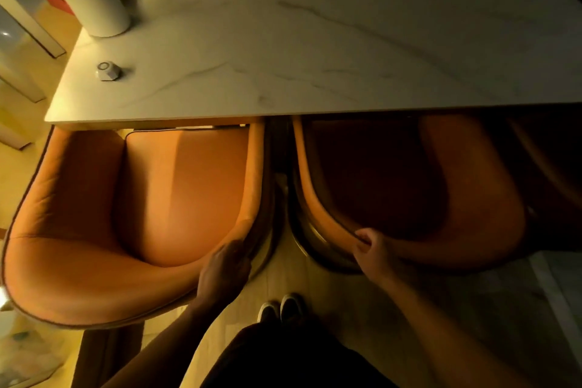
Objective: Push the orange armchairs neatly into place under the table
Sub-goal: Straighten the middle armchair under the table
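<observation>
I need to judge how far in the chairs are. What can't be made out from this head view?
- Front of both seats: hidden under the marble table edge.
- Chair legs and bases: covered by the left armchair and right armchair shells.
- Right armchair's far side: lost in shadow, cut off by the frame edge.
- Left hand and right hand grip on the backrest rims: fingertips partly hidden.

The person has bare forearms, dark trousers (283, 356) and dark shoes (282, 309) with pale toe caps.
</observation>
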`<move>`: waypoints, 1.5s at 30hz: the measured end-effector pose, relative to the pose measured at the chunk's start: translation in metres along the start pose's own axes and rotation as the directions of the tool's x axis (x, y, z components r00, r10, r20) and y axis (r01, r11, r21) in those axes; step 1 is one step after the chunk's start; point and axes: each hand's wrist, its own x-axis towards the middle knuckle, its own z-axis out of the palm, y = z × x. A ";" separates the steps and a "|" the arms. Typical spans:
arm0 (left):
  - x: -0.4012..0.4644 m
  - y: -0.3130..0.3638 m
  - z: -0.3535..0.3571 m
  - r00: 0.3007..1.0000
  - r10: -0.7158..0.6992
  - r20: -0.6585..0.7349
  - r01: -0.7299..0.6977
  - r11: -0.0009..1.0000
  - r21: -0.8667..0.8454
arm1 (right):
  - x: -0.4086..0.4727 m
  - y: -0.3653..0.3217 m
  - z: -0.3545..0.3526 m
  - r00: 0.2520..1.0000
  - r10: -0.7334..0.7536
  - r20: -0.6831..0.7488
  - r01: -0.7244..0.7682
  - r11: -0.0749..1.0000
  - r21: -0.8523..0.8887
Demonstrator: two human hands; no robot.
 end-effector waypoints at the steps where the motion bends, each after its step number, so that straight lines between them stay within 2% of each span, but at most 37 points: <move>1: 0.003 0.008 0.006 0.999 0.042 0.025 -0.042 0.999 -0.012 | -0.001 0.011 -0.012 1.000 0.021 0.021 -0.021 0.999 -0.034; 6: 0.007 0.048 0.037 0.990 0.090 0.113 -0.082 0.994 -0.070 | -0.006 0.061 -0.072 0.982 0.139 0.129 -0.108 0.969 -0.220; 8: 0.008 0.063 0.049 0.980 0.125 0.158 -0.117 0.992 -0.056 | -0.005 0.075 -0.092 0.980 0.144 0.140 -0.089 0.936 -0.342; 12: 0.015 0.101 0.073 0.965 0.181 0.187 -0.175 0.983 -0.049 | 0.008 0.104 -0.129 0.980 0.095 0.174 0.011 0.851 -0.526; 19: 0.013 0.208 0.158 0.908 0.319 0.273 -0.310 0.948 -0.077 | 0.060 0.187 -0.212 0.922 -0.037 0.386 0.293 0.719 -0.630; 21: 0.010 0.238 0.188 0.896 0.318 0.309 -0.331 0.944 -0.011 | 0.071 0.213 -0.234 0.903 -0.071 0.423 0.361 0.660 -0.659; 23: 0.008 0.263 0.214 0.876 0.321 0.359 -0.395 0.906 0.154 | 0.080 0.233 -0.249 0.886 -0.122 0.448 0.425 0.602 -0.676; 25: 0.007 0.282 0.232 0.865 0.285 0.414 -0.432 0.843 0.321 | 0.084 0.239 -0.255 0.868 -0.158 0.471 0.470 0.568 -0.676; 28: 0.007 0.295 0.243 0.864 0.178 0.471 -0.425 0.758 0.494 | 0.085 0.234 -0.253 0.875 -0.153 0.460 0.458 0.574 -0.679; 32: 0.011 0.299 0.245 0.875 0.095 0.475 -0.417 0.648 0.638 | 0.083 0.214 -0.246 0.876 -0.075 0.476 0.439 0.531 -0.725; 35: 0.020 0.302 0.245 0.882 0.085 0.464 -0.414 0.614 0.673 | 0.082 0.204 -0.241 0.880 -0.060 0.472 0.436 0.498 -0.750; 45: 0.029 0.314 0.239 0.855 0.044 0.516 -0.424 0.631 0.649 | 0.092 0.213 -0.227 0.875 -0.090 0.476 0.461 0.460 -0.759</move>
